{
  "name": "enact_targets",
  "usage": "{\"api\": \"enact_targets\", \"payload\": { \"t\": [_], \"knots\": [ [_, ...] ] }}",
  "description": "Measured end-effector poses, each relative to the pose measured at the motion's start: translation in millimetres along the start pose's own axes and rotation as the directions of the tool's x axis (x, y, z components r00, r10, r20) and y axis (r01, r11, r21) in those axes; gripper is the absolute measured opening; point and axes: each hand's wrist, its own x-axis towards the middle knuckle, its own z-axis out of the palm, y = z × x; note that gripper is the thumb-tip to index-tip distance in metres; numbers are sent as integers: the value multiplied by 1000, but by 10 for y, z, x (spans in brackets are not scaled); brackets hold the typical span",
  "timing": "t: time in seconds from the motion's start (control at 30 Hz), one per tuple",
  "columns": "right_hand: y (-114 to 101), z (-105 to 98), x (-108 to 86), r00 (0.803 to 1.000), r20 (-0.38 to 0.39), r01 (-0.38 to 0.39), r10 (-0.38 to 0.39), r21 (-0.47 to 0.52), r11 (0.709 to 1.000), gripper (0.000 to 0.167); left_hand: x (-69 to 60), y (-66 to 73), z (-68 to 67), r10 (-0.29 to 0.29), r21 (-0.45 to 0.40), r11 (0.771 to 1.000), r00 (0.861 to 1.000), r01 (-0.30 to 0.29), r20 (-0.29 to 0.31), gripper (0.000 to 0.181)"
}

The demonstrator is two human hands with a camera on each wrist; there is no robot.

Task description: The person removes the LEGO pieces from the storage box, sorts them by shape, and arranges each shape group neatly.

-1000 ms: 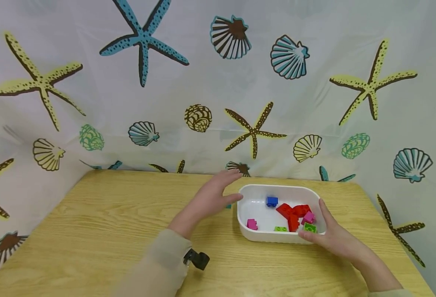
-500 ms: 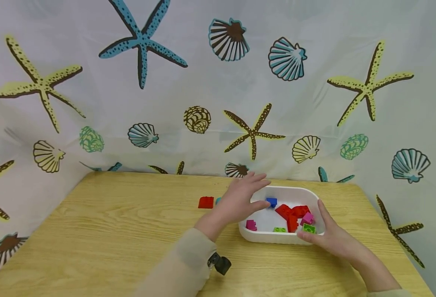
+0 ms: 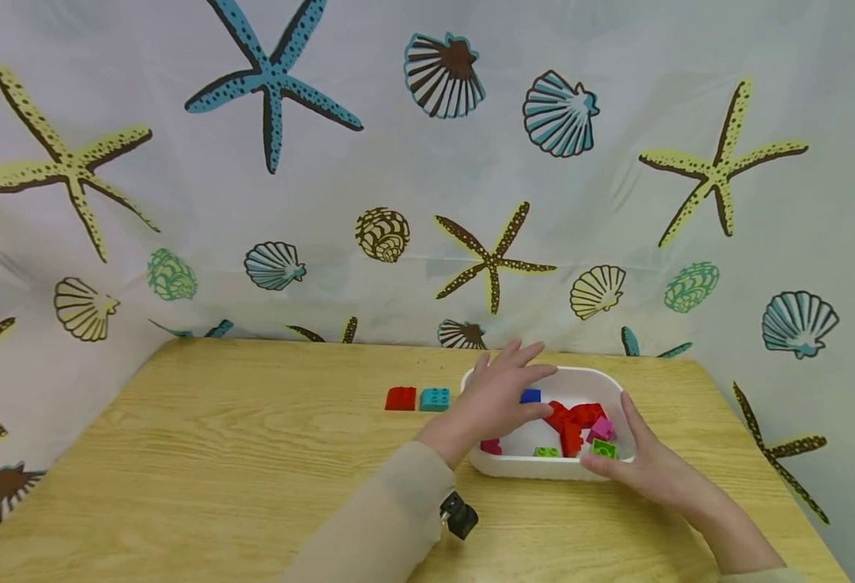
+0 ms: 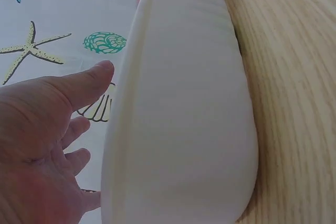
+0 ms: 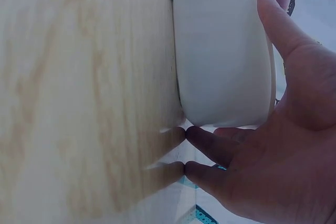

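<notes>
In the head view a white bin [image 3: 537, 467] holds a blue brick [image 3: 530, 396], several red bricks [image 3: 572, 438], pink bricks [image 3: 601, 429] and green bricks [image 3: 603, 450]. My left hand [image 3: 496, 397] is over the bin's left part, fingers spread, nothing held. The left wrist view has this hand [image 4: 47, 140] beside the bin's wall [image 4: 178, 103]. At the bin's right end, my right hand [image 3: 653, 465] holds the rim with its thumb at the front and fingers at the side. In the right wrist view the right hand [image 5: 283, 156] touches the bin's end [image 5: 226, 51].
On the wooden table [image 3: 216, 453], left of the bin, lie a red brick [image 3: 401, 398] and a teal brick [image 3: 435, 399], side by side. A curtain [image 3: 369, 162] with starfish and shells hangs behind the table and along its sides.
My left hand has moved right, from the bin's left edge to over its inside, uncovering the red and teal bricks on the table. The right hand has stayed at the bin's right end.
</notes>
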Motion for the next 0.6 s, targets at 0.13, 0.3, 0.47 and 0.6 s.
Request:
{"api": "enact_targets", "payload": {
  "t": [0.13, 0.3, 0.47, 0.6],
  "knots": [
    [10, -4, -6, 1000, -2, 8, -8, 2, 1000, 133, 60, 25, 51, -2, 25, 1000, 1000, 1, 26, 60],
    [4, -7, -11, 1000, 3, 5, -5, 14, 1000, 132, 122, 42, 115, -21, 63, 998, 999, 18, 49, 60],
    [8, -5, -9, 1000, 0, 8, -8, 19, 1000, 132, 179, 53, 188, -42, 89, 995, 998, 38, 46, 57],
    [11, 0, -9, 1000, -7, 17, -17, 15, 1000, 132, 211, 53, 254, -34, 122, 992, 999, 30, 37, 55]
  ]
}}
